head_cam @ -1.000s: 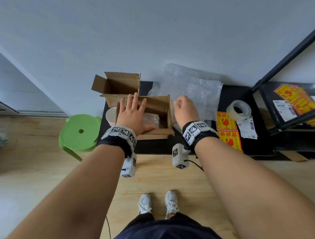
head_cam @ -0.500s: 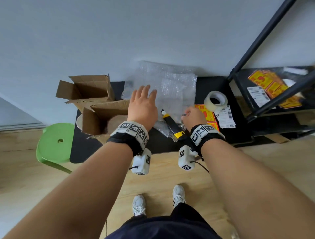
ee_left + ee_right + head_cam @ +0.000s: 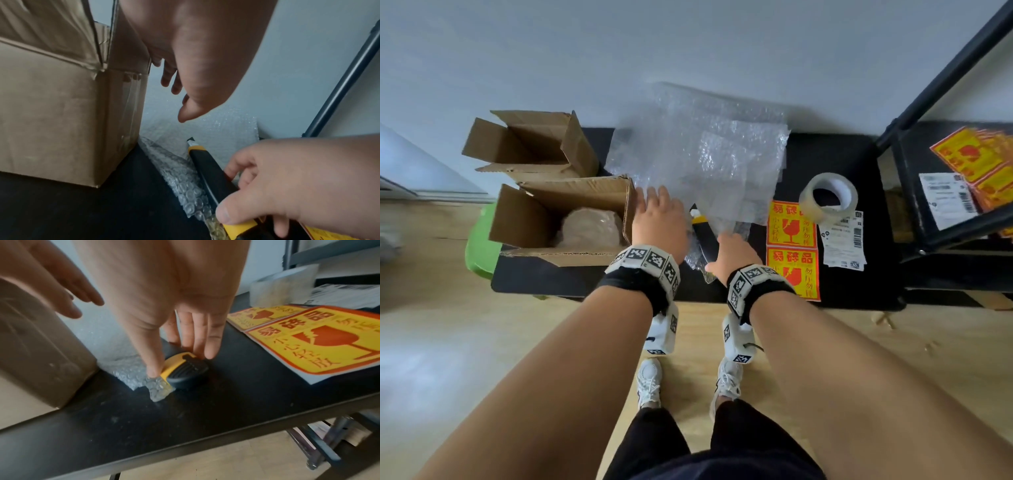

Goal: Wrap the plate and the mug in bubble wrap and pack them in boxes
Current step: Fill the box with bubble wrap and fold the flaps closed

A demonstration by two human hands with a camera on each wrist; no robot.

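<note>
From the head view alone, a bubble-wrapped round bundle [image 3: 589,228] lies inside the nearer open brown cardboard box [image 3: 565,219] on the black tabletop [image 3: 571,281]; whether it is the plate or the mug, I cannot tell. Only the right wrist view shows the right hand [image 3: 164,293] with thumb and fingers set on either side of the black-and-yellow utility knife [image 3: 184,369], which lies on the clear bubble wrap sheets [image 3: 705,161]. The left hand [image 3: 659,226] hovers flat, fingers spread and relaxed, holding nothing, beside the box.
</note>
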